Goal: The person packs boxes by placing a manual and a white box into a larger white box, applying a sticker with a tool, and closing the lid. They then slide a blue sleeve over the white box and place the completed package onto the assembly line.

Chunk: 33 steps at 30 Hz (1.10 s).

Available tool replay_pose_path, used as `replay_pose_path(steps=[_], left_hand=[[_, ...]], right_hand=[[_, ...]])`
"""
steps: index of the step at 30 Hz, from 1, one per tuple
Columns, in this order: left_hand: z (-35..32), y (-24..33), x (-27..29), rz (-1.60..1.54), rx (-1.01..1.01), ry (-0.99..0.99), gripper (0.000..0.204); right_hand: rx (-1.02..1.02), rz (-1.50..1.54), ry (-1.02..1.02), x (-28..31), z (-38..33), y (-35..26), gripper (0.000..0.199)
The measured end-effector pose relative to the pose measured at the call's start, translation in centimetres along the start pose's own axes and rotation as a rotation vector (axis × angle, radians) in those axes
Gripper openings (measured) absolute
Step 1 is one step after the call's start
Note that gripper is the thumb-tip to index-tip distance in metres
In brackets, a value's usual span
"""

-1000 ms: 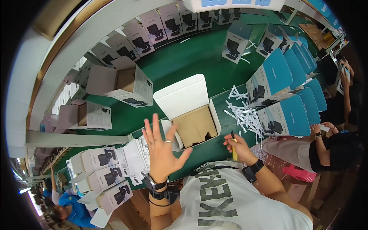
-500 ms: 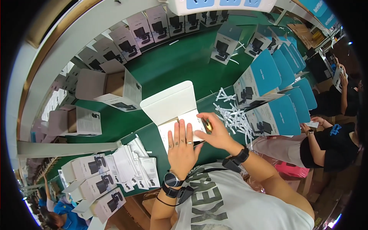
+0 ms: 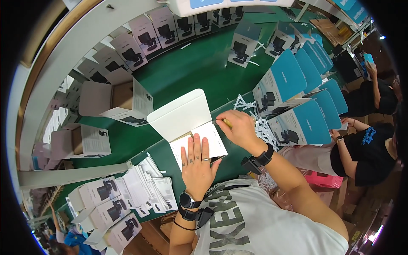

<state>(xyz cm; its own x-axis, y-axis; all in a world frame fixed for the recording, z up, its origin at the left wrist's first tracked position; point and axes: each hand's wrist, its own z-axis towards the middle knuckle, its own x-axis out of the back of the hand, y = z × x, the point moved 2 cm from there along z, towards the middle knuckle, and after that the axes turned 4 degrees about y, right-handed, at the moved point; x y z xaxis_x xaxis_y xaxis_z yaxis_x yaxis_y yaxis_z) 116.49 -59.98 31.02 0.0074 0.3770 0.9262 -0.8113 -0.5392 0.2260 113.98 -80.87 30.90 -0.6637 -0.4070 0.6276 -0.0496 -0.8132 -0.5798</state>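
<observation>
White card (image 3: 214,138) lay partly under the person's left hand (image 3: 197,166), which I saw from my remote seat resting palm down, fingers straight, slightly spread and gripping nothing. The right hand (image 3: 240,128) was closed on a yellow tool (image 3: 228,123), mostly hidden by the fingers, its tip at the far right corner of the white box (image 3: 178,153); whether it touched, I could not tell. That box sat on the green tabletop (image 3: 187,63), its lid (image 3: 180,112) raised on the far side, a sliver of brown cardboard (image 3: 180,143) showing beside the card. I judged the step in hand to be working that corner with the card held flat; the next move called for a steady left palm and a tip kept clear of its fingers. Beyond the right hand lay shredded strips (image 3: 267,135), then teal-lidded boxes (image 3: 318,122); folded white papers (image 3: 144,185) lay off to the left.
</observation>
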Motion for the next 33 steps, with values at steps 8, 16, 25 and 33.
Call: replay_pose_path(steps=[8,16,25,33], left_hand=[[0.7,0.7,-0.5,0.021,-0.051,-0.068,0.09],[0.1,0.2,-0.6,0.094,-0.091,-0.032,0.083],[-1.1,-0.4,-0.5,0.09,-0.187,-0.129,0.081],[-2.5,0.8,-0.5,-0.018,-0.184,0.025,0.07]], right_hand=[[-0.03,0.194,-0.029,-0.1,-2.6,1.1,0.009],[-0.126,0.258,-0.138,-0.7,-3.0,-0.4,0.034],[-0.482,0.26,-0.052,5.8,-9.6,5.0,0.027],[-0.181,0.236,-0.023,4.7,-7.0,-0.1,0.018]])
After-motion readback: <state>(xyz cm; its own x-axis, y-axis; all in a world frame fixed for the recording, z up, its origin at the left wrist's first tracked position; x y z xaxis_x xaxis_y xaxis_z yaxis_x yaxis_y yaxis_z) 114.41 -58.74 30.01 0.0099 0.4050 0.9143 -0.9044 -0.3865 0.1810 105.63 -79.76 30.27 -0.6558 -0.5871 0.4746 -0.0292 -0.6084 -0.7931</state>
